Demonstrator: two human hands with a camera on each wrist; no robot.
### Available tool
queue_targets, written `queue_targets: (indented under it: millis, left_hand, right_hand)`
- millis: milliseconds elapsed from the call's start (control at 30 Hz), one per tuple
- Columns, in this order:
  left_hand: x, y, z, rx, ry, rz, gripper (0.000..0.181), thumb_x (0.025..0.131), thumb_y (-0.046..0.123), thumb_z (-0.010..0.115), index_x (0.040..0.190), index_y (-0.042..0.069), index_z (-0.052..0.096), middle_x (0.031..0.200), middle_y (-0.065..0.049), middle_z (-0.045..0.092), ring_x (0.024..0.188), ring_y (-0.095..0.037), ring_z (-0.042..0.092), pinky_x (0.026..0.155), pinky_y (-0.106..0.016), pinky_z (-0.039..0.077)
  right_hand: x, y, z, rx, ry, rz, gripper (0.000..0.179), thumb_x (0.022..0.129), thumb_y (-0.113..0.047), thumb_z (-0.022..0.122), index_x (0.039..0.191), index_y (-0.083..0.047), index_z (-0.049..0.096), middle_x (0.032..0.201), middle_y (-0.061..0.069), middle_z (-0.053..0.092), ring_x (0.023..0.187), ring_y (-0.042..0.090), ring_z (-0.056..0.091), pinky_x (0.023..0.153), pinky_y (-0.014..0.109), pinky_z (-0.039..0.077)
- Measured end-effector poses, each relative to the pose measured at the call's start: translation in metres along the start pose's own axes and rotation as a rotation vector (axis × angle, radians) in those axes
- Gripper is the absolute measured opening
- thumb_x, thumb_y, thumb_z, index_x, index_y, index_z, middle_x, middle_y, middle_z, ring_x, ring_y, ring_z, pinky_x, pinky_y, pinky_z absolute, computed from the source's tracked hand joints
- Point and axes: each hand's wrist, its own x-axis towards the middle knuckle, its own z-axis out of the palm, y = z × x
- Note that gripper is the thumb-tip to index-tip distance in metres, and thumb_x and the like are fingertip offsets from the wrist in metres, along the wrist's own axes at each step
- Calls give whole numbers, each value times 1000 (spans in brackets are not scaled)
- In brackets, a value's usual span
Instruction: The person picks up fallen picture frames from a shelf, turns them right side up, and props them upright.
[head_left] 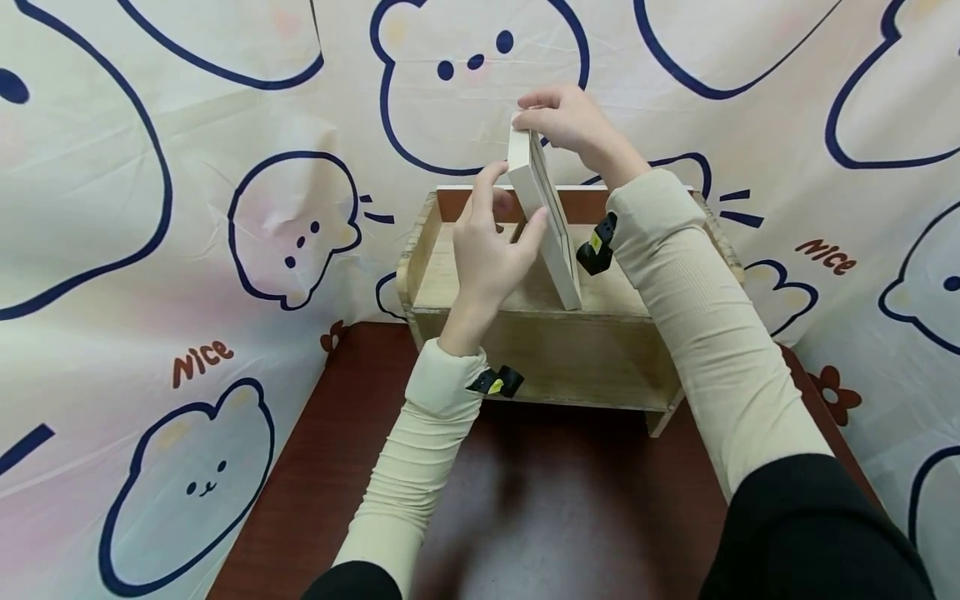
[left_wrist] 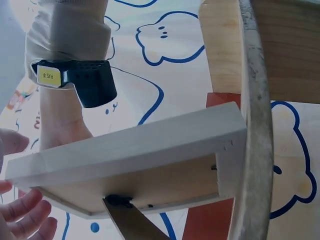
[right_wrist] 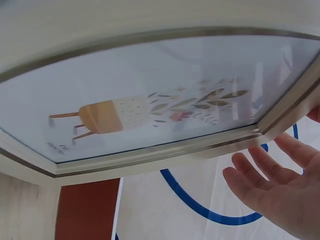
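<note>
A white picture frame [head_left: 543, 221] stands tilted on the wooden shelf [head_left: 480, 283], its lower end by the front edge. Its glazed front [right_wrist: 165, 105], seen in the right wrist view, shows a printed plant in an orange pot on legs. From the back, a brown stand leg [left_wrist: 132, 225] sticks out in the left wrist view. My left hand [head_left: 487, 242] is around the near upper side, fingers spread, thumb by the frame's edge. At the far top corner, my right hand [head_left: 566, 121] touches the frame with its thumb, the other fingers loosely extended beside it.
The shelf has raised side walls [head_left: 420, 242] and a reddish-brown strip [head_left: 592, 200] at its back. It stands on a dark red table [head_left: 570, 483]. A curtain [head_left: 202, 325] printed with cartoon bears surrounds the place. Black camera bands [head_left: 596, 246] sit on the wrists.
</note>
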Motion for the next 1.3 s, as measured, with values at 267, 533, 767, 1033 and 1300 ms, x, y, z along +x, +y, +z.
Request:
queue_targets:
  millis: [267, 533, 767, 1033, 1300]
  left_hand:
    - [2, 4, 4, 42, 19, -69, 45, 79, 14, 67, 116, 1, 46, 77, -11, 57, 71, -18, 57, 64, -28, 44]
    - [2, 2, 5, 23, 40, -92, 44, 78, 12, 67, 115, 0, 46, 75, -10, 57, 67, -17, 59, 60, -29, 46]
    - [4, -2, 5, 23, 42, -108, 44, 77, 11, 64, 115, 0, 47, 72, -10, 56, 65, -17, 58, 58, -30, 46]
    - [9, -11, 2, 31, 43, -112, 44, 74, 10, 64, 115, 1, 50, 69, -8, 56, 63, -16, 57, 56, -25, 43]
    - [13, -16, -3, 31, 11, -133, 45, 76, 12, 63, 117, 0, 52, 70, -9, 57, 62, -18, 55, 57, -26, 42]
  right_hand:
    - [-1, 7, 6, 26, 3, -61, 49, 90, -28, 49, 135, -8, 44, 123, 9, 51, 103, 14, 47, 88, 30, 38]
    - [-2, 12, 7, 7, 48, -72, 49, 89, -30, 50, 134, -9, 45, 126, 10, 51, 110, 15, 46, 95, 29, 34]
    - [-3, 17, 4, -22, 76, -63, 52, 89, -35, 51, 134, -10, 44, 127, 9, 51, 110, 16, 47, 94, 28, 37]
    - [-4, 21, 0, -73, 126, -45, 54, 90, -41, 49, 133, -10, 45, 125, 10, 52, 107, 18, 49, 90, 30, 41]
    - [-5, 19, 0, -191, 218, 14, 54, 88, -46, 49, 128, -11, 50, 122, 8, 52, 104, 17, 50, 83, 28, 44]
